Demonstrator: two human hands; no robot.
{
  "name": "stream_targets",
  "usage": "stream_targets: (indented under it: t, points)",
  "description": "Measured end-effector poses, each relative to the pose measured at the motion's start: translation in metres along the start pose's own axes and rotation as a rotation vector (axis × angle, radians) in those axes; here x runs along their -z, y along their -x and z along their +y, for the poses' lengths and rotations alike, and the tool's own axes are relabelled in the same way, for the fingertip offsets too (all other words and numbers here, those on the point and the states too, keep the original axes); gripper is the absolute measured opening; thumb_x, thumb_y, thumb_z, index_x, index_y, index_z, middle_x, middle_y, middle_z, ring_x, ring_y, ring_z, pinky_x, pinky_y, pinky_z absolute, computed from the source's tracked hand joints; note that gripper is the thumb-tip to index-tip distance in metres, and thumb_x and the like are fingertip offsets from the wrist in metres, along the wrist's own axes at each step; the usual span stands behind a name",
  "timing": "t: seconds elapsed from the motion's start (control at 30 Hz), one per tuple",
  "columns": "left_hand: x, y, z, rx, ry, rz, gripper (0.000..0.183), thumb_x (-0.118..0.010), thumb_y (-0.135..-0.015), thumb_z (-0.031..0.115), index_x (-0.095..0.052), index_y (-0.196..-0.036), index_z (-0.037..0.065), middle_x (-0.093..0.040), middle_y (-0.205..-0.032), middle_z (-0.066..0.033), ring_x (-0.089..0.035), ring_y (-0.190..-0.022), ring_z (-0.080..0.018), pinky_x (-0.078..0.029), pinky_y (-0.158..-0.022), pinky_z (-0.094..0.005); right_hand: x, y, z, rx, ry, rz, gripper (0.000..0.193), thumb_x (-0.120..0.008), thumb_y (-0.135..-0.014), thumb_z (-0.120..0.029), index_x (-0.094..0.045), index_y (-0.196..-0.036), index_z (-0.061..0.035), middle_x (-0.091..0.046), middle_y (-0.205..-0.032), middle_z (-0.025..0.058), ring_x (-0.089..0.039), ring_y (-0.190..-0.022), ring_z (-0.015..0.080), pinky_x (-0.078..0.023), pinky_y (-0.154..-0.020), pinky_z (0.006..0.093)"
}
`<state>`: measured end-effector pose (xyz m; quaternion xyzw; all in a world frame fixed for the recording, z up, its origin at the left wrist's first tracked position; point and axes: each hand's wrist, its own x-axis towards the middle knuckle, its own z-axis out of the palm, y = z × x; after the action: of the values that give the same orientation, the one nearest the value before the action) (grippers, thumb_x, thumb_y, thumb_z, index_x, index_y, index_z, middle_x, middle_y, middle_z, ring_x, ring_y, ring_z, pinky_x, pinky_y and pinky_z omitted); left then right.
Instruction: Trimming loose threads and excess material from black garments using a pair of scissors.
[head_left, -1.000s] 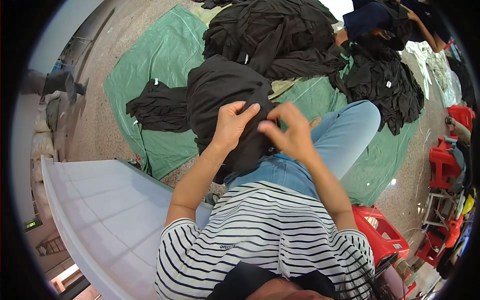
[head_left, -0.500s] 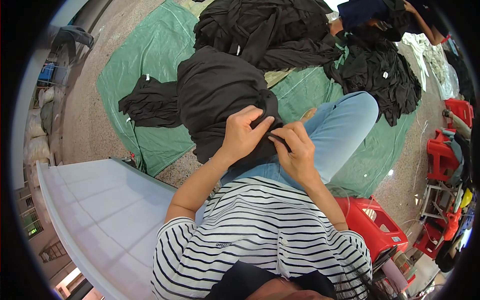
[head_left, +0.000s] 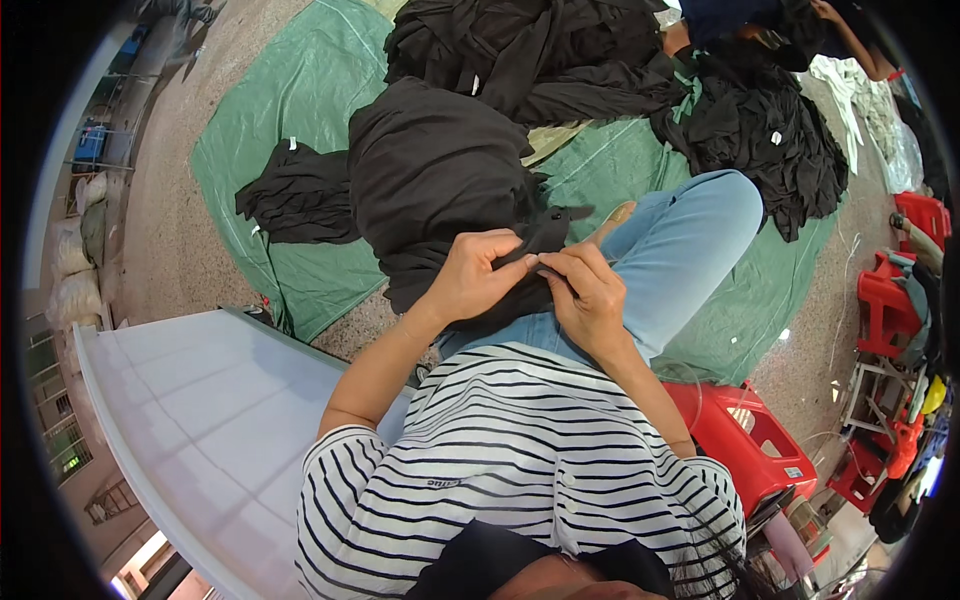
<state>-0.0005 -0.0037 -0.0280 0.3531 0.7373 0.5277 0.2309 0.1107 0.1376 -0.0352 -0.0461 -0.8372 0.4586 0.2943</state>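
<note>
A black garment [head_left: 430, 170] lies bunched over my lap, its fabric gathered in soft folds. My left hand [head_left: 478, 275] pinches its edge with thumb and forefinger. Close beside it, my right hand [head_left: 588, 290] pinches the same edge, the two sets of fingertips nearly touching. Just beyond the fingers a narrow strip of the garment sticks out, with what looks like a small dark button on it. What exactly lies between the fingertips is too small to make out.
Green sheeting [head_left: 270, 110] covers the floor beneath black cloth heaps [head_left: 530, 50] ahead. A smaller black garment [head_left: 295, 195] lies left. White panel [head_left: 230, 420] stands by my left arm, red stool [head_left: 740, 440] by my right. Another person's arm [head_left: 850, 45] shows far right.
Both hands have shifted slightly nearer to me and closer together along the garment's edge. The strip with the small button now shows beyond my fingers.
</note>
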Motion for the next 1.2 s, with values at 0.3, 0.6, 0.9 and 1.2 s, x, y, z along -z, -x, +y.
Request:
stream_targets:
  t: [0.3,0.6,0.9,1.2]
  points:
    - [-0.002,0.015,-0.003,0.050,0.053,-0.052,0.014,-0.068,-0.083,0.007,-0.062,-0.087,-0.005,-0.056,-0.074,-0.0057,-0.049,-0.067,-0.0100,-0.041,-0.062,-0.0247,0.004,0.000,0.000,-0.119,-0.107,-0.097,0.021,-0.071,-0.071,0.009,-0.067,-0.090,0.0003,-0.061,-0.083,0.0092,-0.062,-0.074,0.0207,-0.049,-0.064,0.0280]
    - [-0.013,0.021,0.001,-0.056,-0.084,0.013,0.013,-0.062,-0.081,0.002,-0.051,-0.077,-0.005,-0.048,-0.068,-0.0119,-0.045,-0.058,-0.0232,-0.038,-0.054,-0.0316,0.004,0.001,0.003,-0.172,-0.126,-0.107,0.016,-0.070,-0.073,0.007,-0.066,-0.087,0.0007,-0.060,-0.081,0.0089,-0.059,-0.073,0.0195,-0.047,-0.064,0.0272]
    - [-0.024,0.025,0.008,0.039,0.055,0.176,0.008,-0.060,-0.082,0.000,-0.053,-0.080,-0.004,-0.049,-0.070,-0.0049,-0.044,-0.063,-0.0122,-0.039,-0.059,-0.0250,-0.008,0.011,0.011,-0.851,-0.894,-0.063,0.008,-0.066,-0.089,-0.009,-0.067,-0.087,-0.0011,-0.059,-0.080,-0.0044,-0.049,-0.071,0.0035,-0.039,-0.064,0.0187]
    - [-0.025,0.026,0.003,0.402,0.566,0.260,0.008,-0.064,-0.086,0.003,-0.068,-0.087,-0.004,-0.061,-0.079,0.0057,-0.051,-0.070,-0.0018,-0.043,-0.063,-0.0190,-0.006,0.008,0.008,-0.871,-0.927,-0.139,0.008,-0.068,-0.088,-0.009,-0.068,-0.089,-0.0011,-0.061,-0.081,-0.0048,-0.050,-0.073,0.0030,-0.042,-0.065,0.0201]
